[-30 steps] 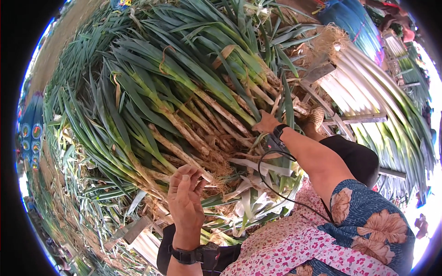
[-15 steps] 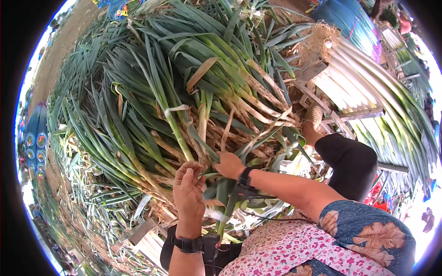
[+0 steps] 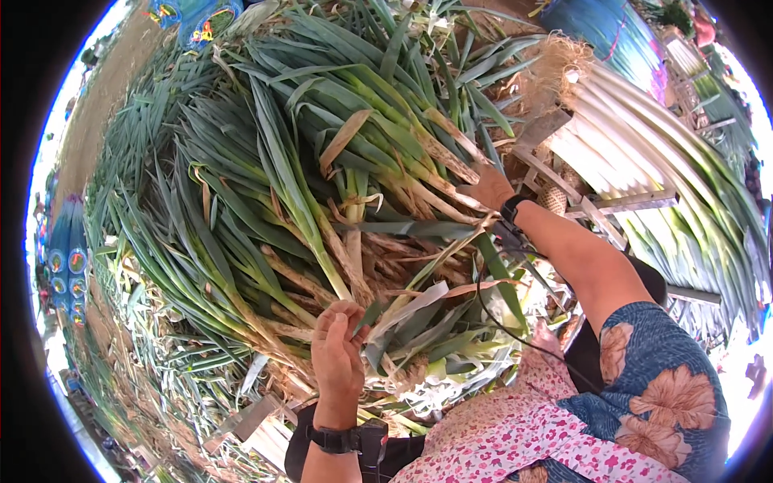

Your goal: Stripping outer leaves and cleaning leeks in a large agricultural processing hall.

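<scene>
A big heap of leeks (image 3: 266, 193), green leaves away to the upper left and soil-stained stalks toward me, fills the middle of the head view. My right hand (image 3: 489, 190) has its fingers bent round the lower stalk of a leek (image 3: 452, 161) at the heap's right side; part of the grip is hidden. Low in front, my left hand (image 3: 338, 354) is closed, thumb against curled fingers, beside the white end of another leek (image 3: 326, 258). Whatever lies within those fingers is hidden. Torn leaves (image 3: 415, 310) lie just right of it.
Cleaned leeks with white stalks (image 3: 616, 133) rest on a metal rack (image 3: 636, 201) at the right. Blue wrapped bundles (image 3: 592, 28) lie beyond, and more (image 3: 68, 258) at far left. Leaf scraps (image 3: 153, 338) litter the ground. A dark cable (image 3: 491, 310) hangs by my right arm.
My right hand has moved from beside my left hand up and right to the leek stalks. Loose leaves by my left hand have shifted; my left hand has barely moved.
</scene>
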`<state>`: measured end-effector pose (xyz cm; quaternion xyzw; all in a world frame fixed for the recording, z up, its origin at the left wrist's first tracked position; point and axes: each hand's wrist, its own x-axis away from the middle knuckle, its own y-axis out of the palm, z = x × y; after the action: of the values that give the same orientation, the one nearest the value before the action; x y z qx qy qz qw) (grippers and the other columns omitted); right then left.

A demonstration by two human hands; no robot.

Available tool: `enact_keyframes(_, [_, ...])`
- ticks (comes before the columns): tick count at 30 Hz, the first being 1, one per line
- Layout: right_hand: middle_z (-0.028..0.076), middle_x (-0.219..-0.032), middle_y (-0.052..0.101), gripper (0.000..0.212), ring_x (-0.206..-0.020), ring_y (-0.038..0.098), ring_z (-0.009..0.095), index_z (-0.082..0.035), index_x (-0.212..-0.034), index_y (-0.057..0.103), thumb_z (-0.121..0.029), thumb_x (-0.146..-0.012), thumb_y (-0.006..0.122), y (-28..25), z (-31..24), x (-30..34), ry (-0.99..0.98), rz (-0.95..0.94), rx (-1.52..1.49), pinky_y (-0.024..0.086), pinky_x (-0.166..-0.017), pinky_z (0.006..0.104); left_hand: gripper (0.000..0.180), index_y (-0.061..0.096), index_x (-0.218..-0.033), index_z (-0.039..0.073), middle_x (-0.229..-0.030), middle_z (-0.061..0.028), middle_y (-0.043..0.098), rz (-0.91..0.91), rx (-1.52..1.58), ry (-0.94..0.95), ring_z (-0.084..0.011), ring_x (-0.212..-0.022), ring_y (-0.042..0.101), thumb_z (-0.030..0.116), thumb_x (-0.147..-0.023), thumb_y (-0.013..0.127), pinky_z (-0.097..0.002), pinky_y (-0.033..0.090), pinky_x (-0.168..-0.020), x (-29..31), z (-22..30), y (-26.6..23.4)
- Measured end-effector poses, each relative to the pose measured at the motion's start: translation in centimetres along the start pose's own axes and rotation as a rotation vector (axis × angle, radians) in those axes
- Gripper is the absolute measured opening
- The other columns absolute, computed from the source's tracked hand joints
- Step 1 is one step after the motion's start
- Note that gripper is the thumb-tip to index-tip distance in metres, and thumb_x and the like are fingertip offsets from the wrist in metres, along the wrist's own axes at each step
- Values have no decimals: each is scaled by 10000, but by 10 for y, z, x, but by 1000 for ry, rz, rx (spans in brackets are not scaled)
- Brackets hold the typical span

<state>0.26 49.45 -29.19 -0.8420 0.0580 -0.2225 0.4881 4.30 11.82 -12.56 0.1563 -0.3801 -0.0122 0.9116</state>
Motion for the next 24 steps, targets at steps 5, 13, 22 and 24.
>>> enact_keyframes(5, [247,-1161,543,677,-1082,514,383,-17,-1291,425,-444,-794,594,35,12,-31,97,-37,68,424,-916,416,192,541,-1070,90,-1023,-38,608,16,-11,-22,-165,-973,571,161,-896,503,-323,445,-810,-5,-3,8])
enact_keyframes(13, [263,-1066,576,553,-1016,544,388,20,-1139,509,-453,-852,510,29,-77,24,-192,-106,-284,425,-851,424,185,540,-1063,85,-997,-31,603,68,57,64,-153,-945,569,142,-890,513,-301,447,-787,-15,12,1])
enact_keyframes(22, [40,-774,573,373,-650,528,118,12,-1118,508,-302,-917,518,34,-223,147,-156,-332,-1102,439,-583,261,162,523,-1056,85,-963,-10,596,195,129,215,-123,-923,558,142,-905,507,-298,428,-794,-8,22,-5])
enact_keyframes(24, [25,-746,557,361,-620,501,88,-1,-1104,523,-306,-912,525,31,-208,165,-190,-388,-1104,417,-550,246,192,517,-1083,81,-982,-13,593,170,159,245,-128,-932,556,151,-905,511,-304,427,-798,-3,21,-8])
